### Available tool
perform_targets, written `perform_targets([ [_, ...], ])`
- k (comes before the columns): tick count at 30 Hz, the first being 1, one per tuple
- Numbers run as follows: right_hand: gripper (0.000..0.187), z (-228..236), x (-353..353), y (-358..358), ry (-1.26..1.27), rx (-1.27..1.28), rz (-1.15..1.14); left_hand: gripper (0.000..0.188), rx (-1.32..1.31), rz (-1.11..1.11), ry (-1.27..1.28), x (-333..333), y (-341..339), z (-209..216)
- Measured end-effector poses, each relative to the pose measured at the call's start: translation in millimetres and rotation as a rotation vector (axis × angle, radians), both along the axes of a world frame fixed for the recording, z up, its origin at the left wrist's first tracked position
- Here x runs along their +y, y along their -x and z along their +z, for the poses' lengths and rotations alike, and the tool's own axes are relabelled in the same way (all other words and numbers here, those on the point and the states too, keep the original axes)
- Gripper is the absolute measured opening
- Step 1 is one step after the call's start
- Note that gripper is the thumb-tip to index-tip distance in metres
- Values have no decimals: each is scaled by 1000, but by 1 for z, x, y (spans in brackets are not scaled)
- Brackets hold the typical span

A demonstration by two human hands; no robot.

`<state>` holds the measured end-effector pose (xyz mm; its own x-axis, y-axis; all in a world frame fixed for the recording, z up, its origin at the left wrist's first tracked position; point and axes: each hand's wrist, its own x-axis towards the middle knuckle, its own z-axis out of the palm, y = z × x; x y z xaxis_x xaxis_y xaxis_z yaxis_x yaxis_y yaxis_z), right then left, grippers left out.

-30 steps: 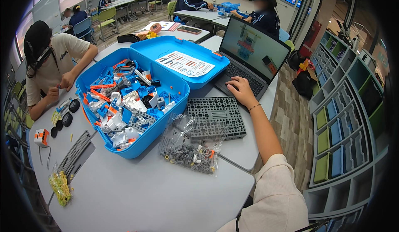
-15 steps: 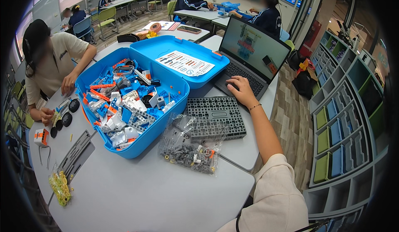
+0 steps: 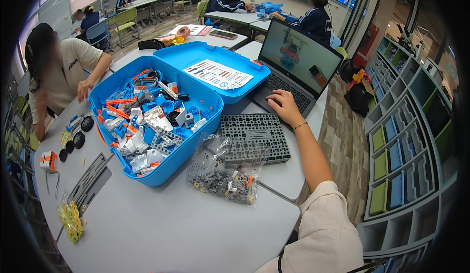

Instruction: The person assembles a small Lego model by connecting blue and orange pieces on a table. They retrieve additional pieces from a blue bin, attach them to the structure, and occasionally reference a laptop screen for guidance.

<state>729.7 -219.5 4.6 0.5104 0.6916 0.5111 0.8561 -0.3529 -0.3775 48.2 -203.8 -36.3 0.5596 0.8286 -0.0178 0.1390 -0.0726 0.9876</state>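
Note:
My right hand [image 3: 285, 107] rests palm down at the near edge of an open laptop [image 3: 298, 96], by its touchpad and keyboard. Its fingers are stretched forward and hold nothing. My left hand is out of view. A model built of bricks shows on the laptop screen [image 3: 299, 52]. Beside my right wrist lies a grey studded baseplate [image 3: 257, 141]. A clear plastic bag [image 3: 223, 180] of small grey parts overlaps its near left corner. Left of these stands a blue bin [image 3: 181, 160], heaped with white, blue, orange and grey building pieces; its blue lid [image 3: 171, 52] lies behind it.
At the far left, a co-worker [image 3: 63, 72] sits by black wheels [image 3: 79, 140] and a small assembly. Nearer are a white-orange block [image 3: 48, 161], long grey strips [image 3: 88, 177] and a bag of yellow parts [image 3: 71, 221]. Shelves with trays [image 3: 391, 150] line the right side.
The co-worker has lifted the head and raised one hand off the small parts toward the face. The co-worker's other hand has shifted slightly. My right hand stays in place on the laptop.

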Motion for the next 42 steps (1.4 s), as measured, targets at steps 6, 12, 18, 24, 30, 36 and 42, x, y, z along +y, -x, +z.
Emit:
perform_targets([
  [6, 31, 0, 0, 0, -3, -6, 4, 65, -4, -7, 0, 2, 1, -2],
  [12, 31, 0, 0, 1, -2, -7, -2, 66, 86, -33, -185, 7, 1, 1],
  [18, 30, 1, 0, 1, -1, -10, 3, 65, 123, -16, -191, 6, 1, 2],
  [24, 30, 2, 0, 1, -4, -8, 12, 64, 116, -5, -149, 3, 3, -3],
  [30, 29, 2, 0, 3, -6, 18, 13, 64, 91, -8, -142, 3, 3, -2],
  [36, 24, -4, 0, -11, -44, -36, 107, 47, 87, 6, -241, 1, -8, 10],
  [42, 25, -7, -4, -11, -46, -72, 51, 38, 91, -19, -422, 5, -29, 22],
])
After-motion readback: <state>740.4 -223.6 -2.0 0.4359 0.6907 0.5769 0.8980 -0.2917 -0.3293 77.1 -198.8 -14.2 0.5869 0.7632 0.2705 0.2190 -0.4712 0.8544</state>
